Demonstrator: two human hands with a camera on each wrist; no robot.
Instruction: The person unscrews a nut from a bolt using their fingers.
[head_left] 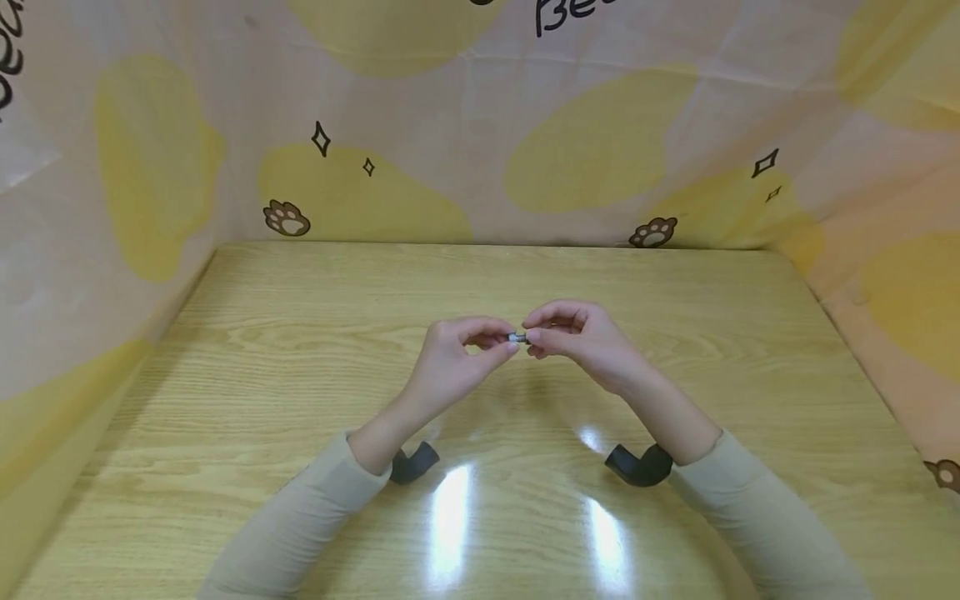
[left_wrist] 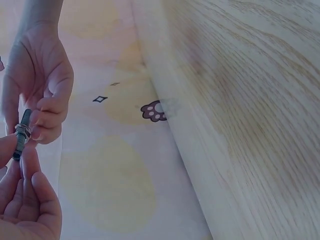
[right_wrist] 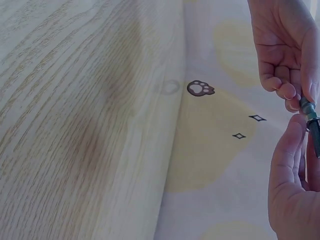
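A small metal bolt (head_left: 517, 337) is held above the table between both hands, roughly level in the head view. My left hand (head_left: 465, 350) pinches its head end between thumb and fingers. From the other side, my right hand (head_left: 581, 337) has its thumb and fingertips around the nut (left_wrist: 22, 131) partway along the threads. The bolt's dark threaded end (right_wrist: 315, 142) sticks out past the nut on the right hand's side. In the left wrist view the right hand (left_wrist: 42, 80) faces the left hand (left_wrist: 30, 207), fingertips close together.
Beneath the hands spreads a wood-grain table (head_left: 300, 375) with bright light reflections near its front. Cloth with yellow patches and paw prints (head_left: 287, 218) walls the back and both sides. A black curved piece sits by each wrist, at the left (head_left: 414, 463) and the right (head_left: 639, 465).
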